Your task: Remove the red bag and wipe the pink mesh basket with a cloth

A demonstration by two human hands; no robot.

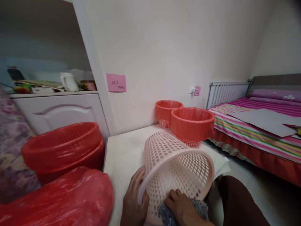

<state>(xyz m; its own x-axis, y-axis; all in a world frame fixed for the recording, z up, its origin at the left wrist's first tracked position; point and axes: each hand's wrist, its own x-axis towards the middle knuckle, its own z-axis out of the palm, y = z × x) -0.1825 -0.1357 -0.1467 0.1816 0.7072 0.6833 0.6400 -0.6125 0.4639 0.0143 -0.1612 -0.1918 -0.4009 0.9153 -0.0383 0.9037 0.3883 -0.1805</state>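
Observation:
A pale pink perforated plastic basket (162, 146) lies on its side on the white table (124, 150), its mouth turned toward me. My left hand (135, 201) grips the basket's rim at the left, thumb on the inside and fingers outside. Inside the mouth, my right hand (180, 205) presses a grey fuzzy cloth (166, 215) against the lower wall, fingers curled over it. Part of the cloth is hidden under that hand and wrist.
Two baskets lined with red bags, a nearer one (192, 124) and a farther one (164, 110), stand at the table's back. More red-lined baskets (63, 147) and a red plastic bag (70, 201) are on the left. A bed (258, 125) is at the right.

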